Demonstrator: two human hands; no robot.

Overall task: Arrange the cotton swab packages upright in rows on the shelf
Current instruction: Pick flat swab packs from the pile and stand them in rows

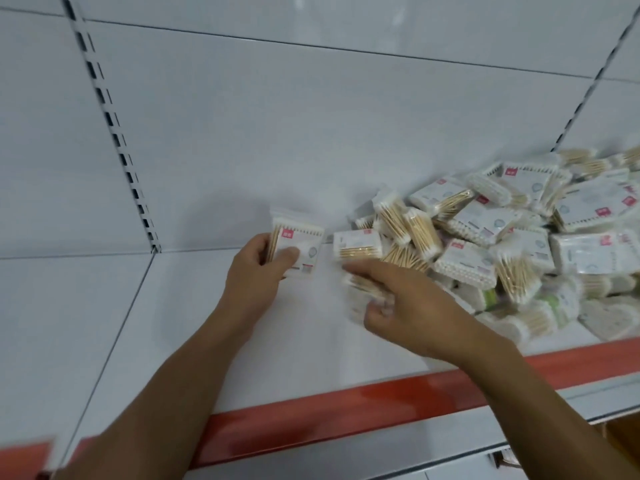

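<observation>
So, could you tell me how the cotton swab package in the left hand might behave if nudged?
The package looks slim and flat, held upright on a narrow edge, so it probably tips easily without support. The left hand pinches it easily, suggesting little weight. Its glossy wrap may slide on the smooth shelf.

Soft even light, blurred edges

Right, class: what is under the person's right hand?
The right hand grips a blurred cotton swab package over the white shelf. The palm covers part of that package, so its label cannot be seen.
</observation>
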